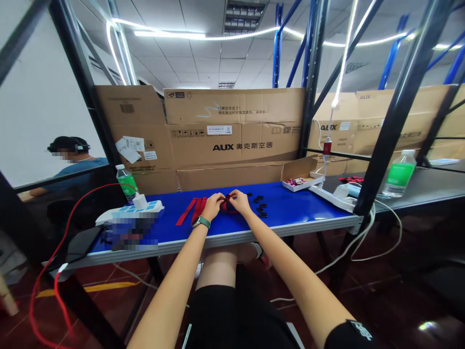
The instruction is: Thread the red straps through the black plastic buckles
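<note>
My left hand (213, 205), with a green-banded watch on the wrist, is closed in a pinch on a red strap (230, 209). On the strap's other side, my right hand (240, 200) pinches it too, near its upper end. The strap bends in a loop between the hands, just above the blue tabletop; a small dark part shows by the fingertips, too small to name. Several more red straps (196, 209) lie flat beside my left hand. Right of my right hand, several small black pieces, perhaps buckles (261, 210), are scattered on the table.
A power strip (125, 212) with a red cable and a green-labelled bottle (127, 182) stand at left. An open box (300, 180) sits at the back right, before a cardboard wall (236, 131). Rack posts (385, 106) flank the table. Someone sits (78, 169) at far left.
</note>
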The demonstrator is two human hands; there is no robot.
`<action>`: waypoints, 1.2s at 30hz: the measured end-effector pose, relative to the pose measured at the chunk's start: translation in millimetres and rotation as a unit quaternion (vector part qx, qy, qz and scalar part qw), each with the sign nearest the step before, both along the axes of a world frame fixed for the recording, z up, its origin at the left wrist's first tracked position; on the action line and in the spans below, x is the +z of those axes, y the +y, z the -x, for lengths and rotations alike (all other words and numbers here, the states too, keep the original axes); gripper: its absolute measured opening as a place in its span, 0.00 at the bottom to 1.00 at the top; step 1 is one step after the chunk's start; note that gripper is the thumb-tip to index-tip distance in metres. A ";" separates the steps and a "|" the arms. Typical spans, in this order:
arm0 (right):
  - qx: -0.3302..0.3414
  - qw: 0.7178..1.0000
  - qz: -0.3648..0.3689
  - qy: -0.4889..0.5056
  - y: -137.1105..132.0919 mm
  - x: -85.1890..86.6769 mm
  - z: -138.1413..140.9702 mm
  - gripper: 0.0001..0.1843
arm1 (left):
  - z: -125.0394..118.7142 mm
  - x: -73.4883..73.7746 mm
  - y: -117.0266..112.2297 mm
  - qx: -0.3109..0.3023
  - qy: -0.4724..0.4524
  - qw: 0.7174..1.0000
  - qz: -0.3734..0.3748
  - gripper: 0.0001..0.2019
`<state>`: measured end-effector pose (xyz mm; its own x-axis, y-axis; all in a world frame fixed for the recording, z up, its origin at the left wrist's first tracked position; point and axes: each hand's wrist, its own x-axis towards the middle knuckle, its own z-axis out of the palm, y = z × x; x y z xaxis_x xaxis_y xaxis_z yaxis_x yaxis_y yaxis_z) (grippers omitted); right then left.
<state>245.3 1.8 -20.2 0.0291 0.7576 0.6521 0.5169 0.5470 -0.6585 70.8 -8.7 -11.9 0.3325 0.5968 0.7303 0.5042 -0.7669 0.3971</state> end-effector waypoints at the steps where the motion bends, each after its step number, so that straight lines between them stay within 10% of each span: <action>1: 0.020 1.000 -0.004 -0.013 -1.3 0.7 0.6 0.08 | 0.0 0.0 -0.2 -0.003 0.004 1.000 0.000 0.09; 14: 0.053 0.985 -0.053 -0.156 -5.7 6.8 1.7 0.13 | 3.0 5.9 -6.3 0.039 -0.033 0.999 -0.001 0.08; 36: 0.116 0.992 0.029 0.032 -12.6 5.1 -0.2 0.14 | 3.3 5.1 -8.6 0.030 -0.048 0.998 0.008 0.09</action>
<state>245.6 -10.8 -15.1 -0.1104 0.7844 0.6103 0.3378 0.6071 -0.7192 67.5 -17.3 -6.8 0.2243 0.6252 0.7475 0.5080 -0.7296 0.4578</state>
